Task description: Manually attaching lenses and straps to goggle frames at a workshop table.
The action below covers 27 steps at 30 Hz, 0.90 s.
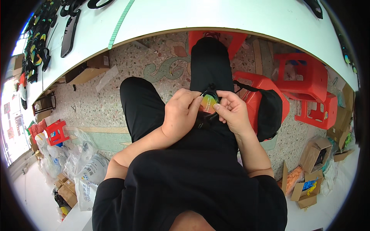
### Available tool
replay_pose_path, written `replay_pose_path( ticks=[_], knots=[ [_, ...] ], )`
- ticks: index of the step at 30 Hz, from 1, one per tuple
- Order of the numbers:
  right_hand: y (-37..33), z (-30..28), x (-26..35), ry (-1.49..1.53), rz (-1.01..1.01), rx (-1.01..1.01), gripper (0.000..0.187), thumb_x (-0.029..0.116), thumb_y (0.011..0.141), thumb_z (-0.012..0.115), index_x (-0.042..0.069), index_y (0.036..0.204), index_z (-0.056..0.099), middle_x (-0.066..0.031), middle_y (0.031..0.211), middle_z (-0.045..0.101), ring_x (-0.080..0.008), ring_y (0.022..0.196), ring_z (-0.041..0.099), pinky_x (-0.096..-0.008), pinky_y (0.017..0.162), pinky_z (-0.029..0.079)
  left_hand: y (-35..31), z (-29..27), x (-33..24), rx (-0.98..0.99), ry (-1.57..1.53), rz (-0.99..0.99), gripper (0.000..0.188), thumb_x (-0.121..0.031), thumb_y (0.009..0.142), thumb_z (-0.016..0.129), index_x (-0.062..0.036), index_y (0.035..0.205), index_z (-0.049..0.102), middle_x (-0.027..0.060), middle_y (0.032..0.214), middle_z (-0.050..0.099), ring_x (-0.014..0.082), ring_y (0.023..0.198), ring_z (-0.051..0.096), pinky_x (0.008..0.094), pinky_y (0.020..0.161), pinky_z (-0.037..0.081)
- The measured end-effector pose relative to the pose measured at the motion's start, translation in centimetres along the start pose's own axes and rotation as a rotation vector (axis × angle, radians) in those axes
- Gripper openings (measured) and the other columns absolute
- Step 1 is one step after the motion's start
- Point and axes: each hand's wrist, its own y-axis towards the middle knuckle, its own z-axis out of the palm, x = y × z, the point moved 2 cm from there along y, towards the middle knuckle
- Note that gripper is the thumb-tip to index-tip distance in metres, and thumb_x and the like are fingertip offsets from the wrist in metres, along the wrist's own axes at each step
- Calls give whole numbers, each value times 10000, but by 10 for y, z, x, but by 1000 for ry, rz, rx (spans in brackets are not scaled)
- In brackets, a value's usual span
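Observation:
A pair of black goggles (208,101) with a shiny orange-green lens is held above my lap, between my two hands. My left hand (180,109) pinches its left edge between thumb and fingers. On the other side, my right hand (234,112) grips the right edge, its thumb lying over the lens rim. Small black parts stick out above and below the lens. The rest of the goggles is hidden by my fingers and blends into my black trousers (144,104).
A white table (169,15) curves ahead of my knees, with a phone (70,34), a green strip (120,25) and many goggles (36,50) on it. Red stools (304,75) and a black bag (269,113) stand at right. Plastic bags (90,169) and boxes (316,152) lie around.

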Motion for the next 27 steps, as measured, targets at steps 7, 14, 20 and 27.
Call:
replay_pose_path(
  ticks=[7,14,20,27],
  knots=[
    [1,-7,5,116,12,-9,333,40,872,723,-2,1187,624,20,804,613,-32,650,542,-174,572,429,8,1,11,242,-587,-555,96,-66,917,673,17,962,657,41,829,656,93,736,631,232,679,515],
    [5,-13,13,327,285,9,163,100,885,720,56,1030,660,20,813,637,-47,642,557,-179,580,428,20,-1,14,476,-691,-749,106,-51,921,671,20,994,644,40,880,678,66,770,628,188,684,493],
    [20,-16,24,317,383,74,73,100,893,698,78,923,635,36,734,597,-37,595,528,-175,533,399,24,-1,13,465,-764,-833,102,-60,904,693,9,967,653,34,869,674,76,771,620,191,694,487],
    [37,-18,32,375,561,176,176,105,891,668,95,766,545,35,652,531,-34,528,470,-182,469,357,27,-3,17,540,-851,-949,104,-83,899,704,-14,960,657,19,864,668,65,744,587,190,668,467]
  ],
)
